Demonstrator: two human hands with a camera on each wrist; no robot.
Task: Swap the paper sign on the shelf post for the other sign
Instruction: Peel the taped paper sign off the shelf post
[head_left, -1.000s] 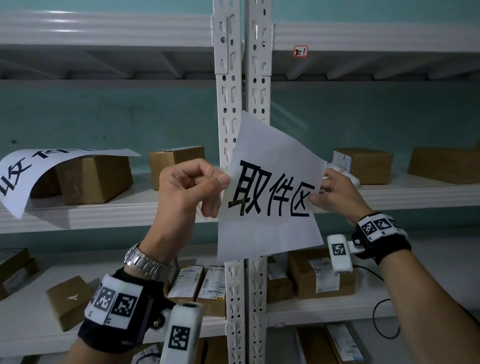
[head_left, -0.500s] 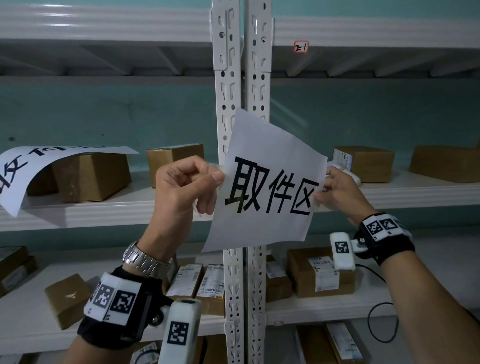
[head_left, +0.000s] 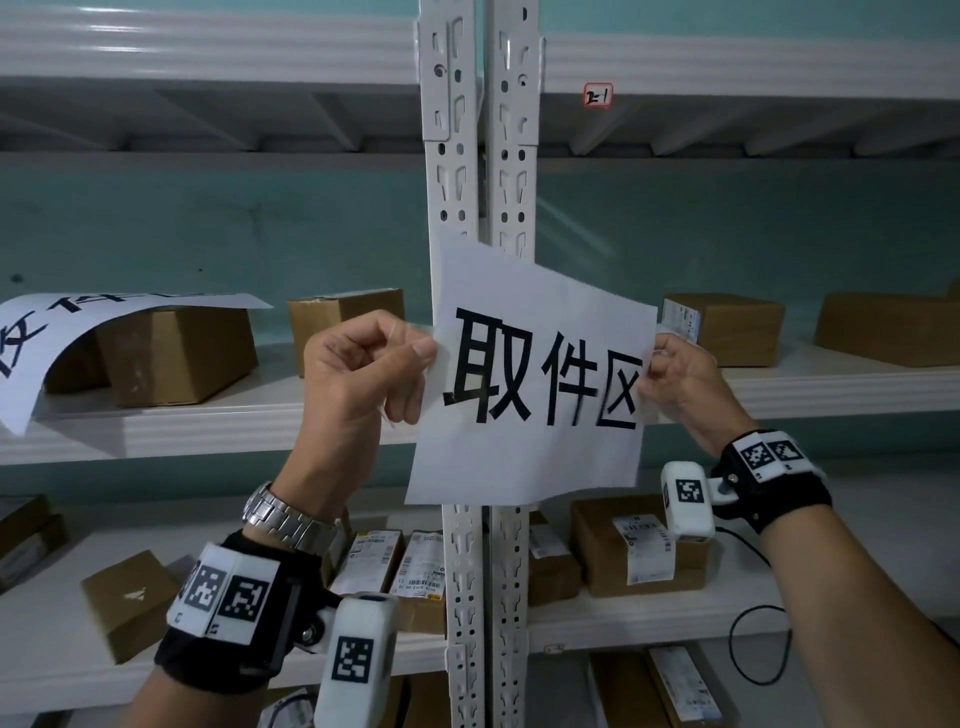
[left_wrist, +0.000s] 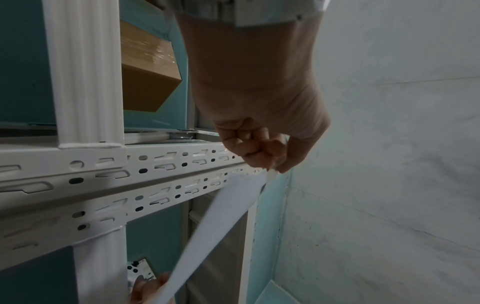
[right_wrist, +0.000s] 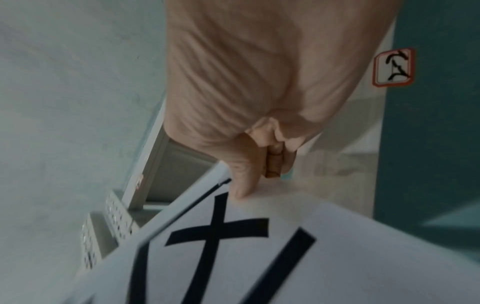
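A white paper sign (head_left: 535, 384) with three black characters hangs slightly tilted in front of the white perforated shelf post (head_left: 478, 156). My left hand (head_left: 363, 374) pinches its left edge between thumb and curled fingers; in the left wrist view the left hand (left_wrist: 262, 152) holds the sign (left_wrist: 221, 224) edge-on beside the post (left_wrist: 155, 164). My right hand (head_left: 675, 384) pinches the right edge, and the right wrist view shows the right hand (right_wrist: 249, 164) with its thumb on the sign (right_wrist: 259, 257). The other sign (head_left: 62, 332) lies draped over a cardboard box (head_left: 176, 353) on the left shelf.
Cardboard parcels sit on the middle shelf (head_left: 810, 389) and lower shelf (head_left: 62, 660), including a box (head_left: 343, 322) just left of the post and a labelled box (head_left: 634, 545) under my right wrist. A small red-bordered label (head_left: 598, 95) is on the upper shelf beam.
Both hands have shifted the sign a little to the left and straightened it across the post; the grips are unchanged.
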